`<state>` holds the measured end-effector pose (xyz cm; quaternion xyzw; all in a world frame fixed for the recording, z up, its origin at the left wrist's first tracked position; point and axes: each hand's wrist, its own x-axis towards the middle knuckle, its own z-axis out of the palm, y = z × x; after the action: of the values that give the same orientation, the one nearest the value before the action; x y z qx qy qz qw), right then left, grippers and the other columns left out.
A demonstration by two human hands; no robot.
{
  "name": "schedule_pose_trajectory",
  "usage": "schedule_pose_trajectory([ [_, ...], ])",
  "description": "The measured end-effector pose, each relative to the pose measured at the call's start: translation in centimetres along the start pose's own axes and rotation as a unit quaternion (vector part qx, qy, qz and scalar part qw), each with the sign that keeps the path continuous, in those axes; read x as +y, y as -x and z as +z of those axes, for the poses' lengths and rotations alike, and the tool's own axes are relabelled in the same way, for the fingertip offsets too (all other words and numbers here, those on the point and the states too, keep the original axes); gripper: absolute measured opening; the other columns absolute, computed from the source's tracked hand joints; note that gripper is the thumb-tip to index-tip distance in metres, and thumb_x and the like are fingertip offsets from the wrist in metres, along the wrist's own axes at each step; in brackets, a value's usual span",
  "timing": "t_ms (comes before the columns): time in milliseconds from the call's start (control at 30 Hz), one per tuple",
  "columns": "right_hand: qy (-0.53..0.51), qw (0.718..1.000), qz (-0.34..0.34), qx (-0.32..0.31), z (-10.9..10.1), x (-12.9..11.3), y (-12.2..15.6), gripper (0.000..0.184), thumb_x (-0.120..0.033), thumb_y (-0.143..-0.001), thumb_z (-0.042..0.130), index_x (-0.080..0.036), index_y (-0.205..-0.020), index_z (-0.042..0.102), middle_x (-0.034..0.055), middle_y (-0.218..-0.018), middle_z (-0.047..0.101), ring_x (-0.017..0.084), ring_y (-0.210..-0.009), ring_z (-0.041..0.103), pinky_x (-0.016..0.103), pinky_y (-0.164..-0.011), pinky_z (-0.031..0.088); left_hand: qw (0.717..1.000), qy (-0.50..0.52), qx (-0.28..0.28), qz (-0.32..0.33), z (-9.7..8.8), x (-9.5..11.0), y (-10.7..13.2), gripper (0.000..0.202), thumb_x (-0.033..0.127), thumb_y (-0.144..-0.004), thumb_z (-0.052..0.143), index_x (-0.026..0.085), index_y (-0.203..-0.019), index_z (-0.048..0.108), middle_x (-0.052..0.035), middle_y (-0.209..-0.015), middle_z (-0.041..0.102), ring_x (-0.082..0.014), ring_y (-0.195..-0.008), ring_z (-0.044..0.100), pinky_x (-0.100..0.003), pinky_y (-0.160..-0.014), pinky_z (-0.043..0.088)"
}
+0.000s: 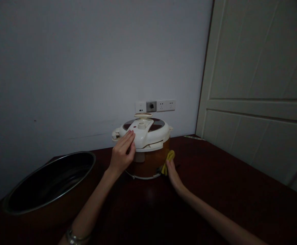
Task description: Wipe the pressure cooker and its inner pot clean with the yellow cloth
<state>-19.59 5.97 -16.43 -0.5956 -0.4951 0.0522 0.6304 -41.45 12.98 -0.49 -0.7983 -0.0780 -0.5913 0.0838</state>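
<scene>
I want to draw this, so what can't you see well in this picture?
In the head view:
Part of the pressure cooker's lid, hidden by the left hand.
Part of the yellow cloth, covered by the right hand.
The inside of the metal basin, too dark to make out.
The bracelet on the left wrist, cut off by the bottom edge.

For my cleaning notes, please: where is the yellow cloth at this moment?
In the head view, the yellow cloth sits at the right side of the pressure cooker, held against its brown body by the right hand.
</scene>
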Motion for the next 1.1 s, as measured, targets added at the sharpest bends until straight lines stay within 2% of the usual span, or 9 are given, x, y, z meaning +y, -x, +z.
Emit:
schedule_pose_trajectory([
  [100, -0.015, 0.998, 0.068, 0.009, 0.5, -2.0, 1.4, 0.072, -0.059, -0.088, 0.027, -0.020, -0.146, 0.009, 0.0066, -0.152, 0.008, 0.017, -0.138, 0.006, 0.046, -0.111, 0.011, 1.000, 0.002, 0.007, 0.001, 0.1, 0.0, 0.1, 0.041, 0.010, -0.081, 0.049, 0.016, -0.121, 0.054, -0.0122, -0.125, 0.056, -0.0225, -0.118, 0.051, -0.050, -0.098, 0.045],
  [167, -0.026, 0.999, 0.027, 0.008, -0.1, -3.9, 0.1, 0.067, -0.056, -0.089, 0.027, -0.023, -0.145, 0.012, 0.0027, -0.152, 0.007, 0.015, -0.139, 0.004, 0.044, -0.112, 0.007, 1.000, 0.003, 0.006, -0.001, 0.1, 0.0, 0.1, 0.041, 0.009, -0.081, 0.049, 0.015, -0.121, 0.054, -0.0126, -0.126, 0.056, -0.0226, -0.119, 0.050, -0.049, -0.098, 0.044],
  [367, -0.083, 0.996, 0.016, 0.012, -2.5, -4.5, -5.6, 0.068, -0.061, -0.086, 0.028, -0.025, -0.144, 0.020, 0.0026, -0.149, 0.022, 0.017, -0.136, 0.021, 0.041, -0.110, 0.021, 1.000, 0.004, -0.001, -0.004, 0.2, 0.1, 0.2, 0.042, 0.009, -0.081, 0.049, 0.015, -0.123, 0.053, -0.0137, -0.128, 0.054, -0.0225, -0.120, 0.049, -0.050, -0.099, 0.043],
  [500, -0.139, 0.983, 0.119, 0.003, -1.6, -1.9, -2.5, 0.073, -0.062, -0.084, 0.033, -0.019, -0.143, 0.023, 0.0076, -0.145, 0.031, 0.020, -0.130, 0.035, 0.040, -0.103, 0.034, 1.000, 0.005, 0.000, -0.005, 0.2, 0.1, 0.3, 0.043, 0.009, -0.081, 0.049, 0.014, -0.123, 0.052, -0.0148, -0.128, 0.053, -0.0228, -0.121, 0.048, -0.050, -0.100, 0.043],
  [600, -0.115, 0.980, 0.158, 0.023, 0.0, -2.2, 1.4, 0.075, -0.060, -0.083, 0.038, -0.019, -0.143, 0.022, 0.0088, -0.145, 0.031, 0.022, -0.131, 0.033, 0.043, -0.104, 0.033, 1.000, 0.008, 0.001, -0.004, 0.2, 0.2, 0.3, 0.043, 0.009, -0.081, 0.049, 0.014, -0.124, 0.052, -0.0143, -0.129, 0.053, -0.0230, -0.121, 0.048, -0.050, -0.100, 0.042],
  [733, -0.027, 0.997, 0.028, 0.062, 1.5, -6.1, 3.2, 0.059, -0.048, -0.088, 0.040, -0.025, -0.141, 0.030, 0.0026, -0.151, 0.014, 0.021, -0.138, 0.011, 0.048, -0.110, 0.015, 1.000, 0.009, 0.000, -0.006, 0.2, 0.2, 0.2, 0.044, 0.009, -0.081, 0.049, 0.015, -0.124, 0.051, -0.0133, -0.129, 0.053, -0.0227, -0.121, 0.048, -0.050, -0.100, 0.042],
  [833, 0.021, 0.994, -0.092, 0.059, 1.1, -7.6, 1.7, 0.047, -0.038, -0.089, 0.042, -0.029, -0.136, 0.039, -0.0002, -0.152, 0.009, 0.022, -0.139, 0.010, 0.051, -0.110, 0.015, 1.000, 0.008, 0.000, -0.004, 0.2, 0.3, 0.2, 0.044, 0.010, -0.081, 0.048, 0.016, -0.124, 0.051, -0.0129, -0.129, 0.053, -0.0227, -0.121, 0.048, -0.050, -0.100, 0.042],
  [933, 0.096, 0.969, -0.223, 0.047, -0.7, -5.5, 0.3, 0.041, -0.027, -0.089, 0.044, -0.032, -0.130, 0.047, -0.0005, -0.151, 0.015, 0.025, -0.138, 0.014, 0.053, -0.109, 0.020, 1.000, 0.006, -0.001, -0.006, 0.2, 0.3, 0.3, 0.043, 0.011, -0.082, 0.048, 0.016, -0.124, 0.051, -0.0125, -0.129, 0.053, -0.0229, -0.121, 0.048, -0.050, -0.100, 0.042],
  [1100, 0.236, 0.881, -0.384, -0.146, -4.3, -2.0, 0.3, 0.045, -0.012, -0.088, 0.042, -0.033, -0.127, 0.050, 0.0015, -0.141, 0.040, 0.023, -0.137, 0.015, 0.048, -0.105, 0.033, 1.000, 0.008, -0.004, -0.009, 0.2, 0.3, 0.3, 0.043, 0.011, -0.082, 0.047, 0.015, -0.124, 0.052, -0.0135, -0.129, 0.053, -0.0228, -0.121, 0.047, -0.050, -0.101, 0.042],
])
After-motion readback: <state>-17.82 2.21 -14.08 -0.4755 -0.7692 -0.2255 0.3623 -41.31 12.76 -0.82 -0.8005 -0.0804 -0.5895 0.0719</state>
